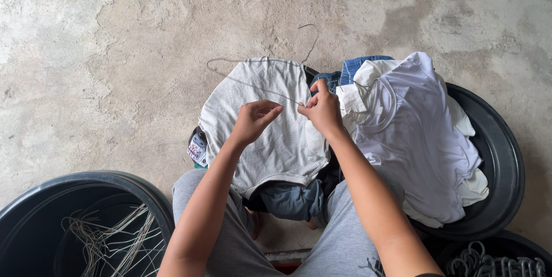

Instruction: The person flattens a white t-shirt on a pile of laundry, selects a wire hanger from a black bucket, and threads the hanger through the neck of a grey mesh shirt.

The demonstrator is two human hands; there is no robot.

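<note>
1. Head view, nearest: grey trousers cover the person's knees, both forearms reaching out above them.
2. Below and left of the fingers, a black tub holds loose wire hangers. Below and right of them, a second dark tub holds a heap of clips.
3. Left hand: its fingers are curled, thumb and forefinger pinched on the lower wire of a hanger. The rest of the fingers are bent loosely over the cloth.
4. Right hand: its fingers are pinched together on the same wire, just beside the left fingertips, the two hands almost touching.
5. Under both hands lies a grey shirt, draped over a basin edge. The hanger is threaded into its top, the wire running up and left from the fingers, the hook rising beyond the fingertips.
6. Just below the shirt, a dark blue garment hangs between the knees.
7. Right of the right fingers, a white shirt lies piled in a black basin, with denim showing behind it.
8. Farthest out, bare concrete floor spreads beyond the fingers.
</note>
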